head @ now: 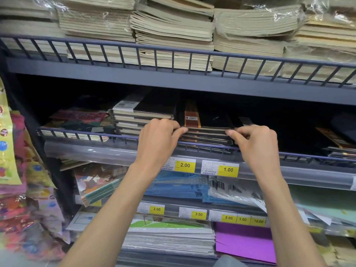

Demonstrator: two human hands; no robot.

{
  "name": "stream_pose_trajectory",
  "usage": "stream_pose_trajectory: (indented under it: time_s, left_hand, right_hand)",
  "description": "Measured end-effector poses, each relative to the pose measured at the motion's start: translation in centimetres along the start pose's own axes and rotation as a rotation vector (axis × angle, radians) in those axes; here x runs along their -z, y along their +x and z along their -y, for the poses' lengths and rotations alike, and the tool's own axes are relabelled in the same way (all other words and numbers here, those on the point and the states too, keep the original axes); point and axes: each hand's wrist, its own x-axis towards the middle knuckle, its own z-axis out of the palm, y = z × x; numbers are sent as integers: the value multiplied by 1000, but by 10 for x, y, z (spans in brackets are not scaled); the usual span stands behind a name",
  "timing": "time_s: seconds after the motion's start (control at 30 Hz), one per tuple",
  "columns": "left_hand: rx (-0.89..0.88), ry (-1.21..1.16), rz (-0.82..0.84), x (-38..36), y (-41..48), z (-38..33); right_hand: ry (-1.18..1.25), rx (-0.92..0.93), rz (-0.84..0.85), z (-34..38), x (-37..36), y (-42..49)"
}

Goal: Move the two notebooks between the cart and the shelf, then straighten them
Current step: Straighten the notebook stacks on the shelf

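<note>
Two bare forearms reach up from the bottom edge toward the middle shelf (pixel 317 158). The left hand (pixel 159 135) and the right hand (pixel 254 139) are held apart, one at each end of the near edge of the notebooks (pixel 207 132). Each hand pinches that edge, with curled fingers on top and the thumb tip pressed against the front.

The notebooks are dark-covered, and one has a brown band (pixel 191 114) running front to back. They lie flat on a low pile at the shelf's front edge, just behind the wire rail (pixel 86 134). How many the fingers actually grip cannot be told.

Just beside them on the left is a taller stack of black books (pixel 146 110). Below the rail, on the shelf's front strip, are yellow price tags reading 2.00 (pixel 185 165) and 1.00 (pixel 228 169).

The shelf above carries wrapped piles of cream exercise books (pixel 173 31). The shelf below holds blue packs (pixel 179 187), and lower still lies purple paper (pixel 244 241). Bright printed packets (pixel 13 170) hang at the far left.
</note>
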Motion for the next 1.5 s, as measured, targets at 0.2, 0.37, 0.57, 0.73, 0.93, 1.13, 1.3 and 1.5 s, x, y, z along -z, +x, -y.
stream_pose_trajectory:
  time_s: [0.2,0.37,0.57,0.73,0.93,1.13,1.3,1.5]
  left_hand:
    - [37,-43,40,1,4,1]
    - [24,-28,63,1,4,4]
    - [-2,-117,-162,42,-16,32]
    - [56,-55,-282,83,-19,95]
    - [136,8,-236,81,-11,145]
    - [109,-130,-177,77,0,144]
    - [142,-149,-131,77,7,137]
    - [156,-132,-123,80,6,135]
  right_hand:
    - [-19,18,4,0,-1,-3]
    - [-63,-30,18,6,1,-5]
    - [-195,-78,-164,46,5,-23]
    - [-11,31,-90,97,-33,-33]
    - [2,68,-123,127,-65,-30]
    - [-126,45,-109,138,-82,-23]
    - [-120,38,-151,138,-85,-20]
    - [-123,57,-166,139,-87,-19]
